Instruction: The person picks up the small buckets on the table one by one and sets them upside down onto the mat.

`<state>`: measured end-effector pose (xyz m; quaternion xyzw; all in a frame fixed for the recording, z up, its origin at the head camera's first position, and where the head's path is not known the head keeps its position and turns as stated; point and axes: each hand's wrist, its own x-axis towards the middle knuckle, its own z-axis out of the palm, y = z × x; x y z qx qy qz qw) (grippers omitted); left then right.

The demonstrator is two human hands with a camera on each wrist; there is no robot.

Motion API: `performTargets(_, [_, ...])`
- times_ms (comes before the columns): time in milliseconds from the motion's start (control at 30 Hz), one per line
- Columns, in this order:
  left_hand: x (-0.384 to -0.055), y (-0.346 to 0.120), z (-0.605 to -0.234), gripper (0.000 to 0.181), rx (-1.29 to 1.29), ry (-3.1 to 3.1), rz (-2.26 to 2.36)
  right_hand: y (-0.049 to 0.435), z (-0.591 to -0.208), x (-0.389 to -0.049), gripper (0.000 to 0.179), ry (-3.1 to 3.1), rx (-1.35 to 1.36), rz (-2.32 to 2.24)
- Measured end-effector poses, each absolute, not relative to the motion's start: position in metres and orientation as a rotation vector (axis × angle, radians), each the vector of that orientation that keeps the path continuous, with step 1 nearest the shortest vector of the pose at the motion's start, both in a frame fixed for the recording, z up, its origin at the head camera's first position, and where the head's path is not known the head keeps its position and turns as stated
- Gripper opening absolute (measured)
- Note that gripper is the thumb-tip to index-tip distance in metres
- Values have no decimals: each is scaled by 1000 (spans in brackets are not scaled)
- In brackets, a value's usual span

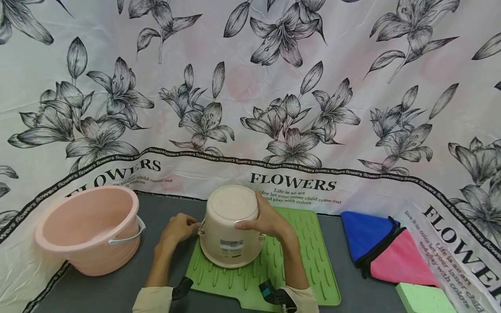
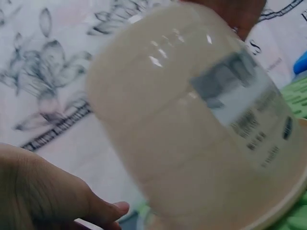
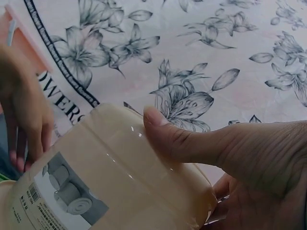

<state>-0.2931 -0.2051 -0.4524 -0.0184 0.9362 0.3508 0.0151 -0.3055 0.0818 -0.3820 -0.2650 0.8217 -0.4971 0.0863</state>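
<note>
A beige plastic bucket (image 1: 232, 226) stands upside down, its base facing up and its wide rim at the green ridged mat (image 1: 301, 256). My right hand (image 1: 274, 217) grips it near the base, the thumb on the front wall and the fingers round the far side, as the right wrist view shows. A printed label (image 3: 72, 191) is on the bucket's wall. Beside the bucket's left side, my left hand (image 1: 180, 228) has its fingertips close to the handle joint near the rim. In the left wrist view the left thumb (image 2: 112, 208) points toward the bucket, fingers partly hidden.
A pink bucket (image 1: 90, 256) with a pale handle stands upright on the left of the grey tabletop (image 1: 164, 206). On the right lie a blue and pink cloth bundle (image 1: 395, 256) and a light green block (image 1: 424, 300). Flower-printed fabric (image 1: 242, 87) hangs behind.
</note>
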Motion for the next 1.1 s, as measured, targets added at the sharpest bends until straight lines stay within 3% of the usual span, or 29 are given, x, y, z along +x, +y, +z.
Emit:
performTargets(567, [-236, -251, -366, 63, 183, 2945, 893, 83, -382, -307, 109, 2461, -764, -1467])
performTargets(900, [-199, -282, -343, 76, 42, 2979, 849, 83, -382, -307, 108, 2468, -769, -1461])
performTargets(1100, [-178, -300, -339, 68, -102, 3015, 851, 82, -382, -306, 112, 2465, -749, -1471])
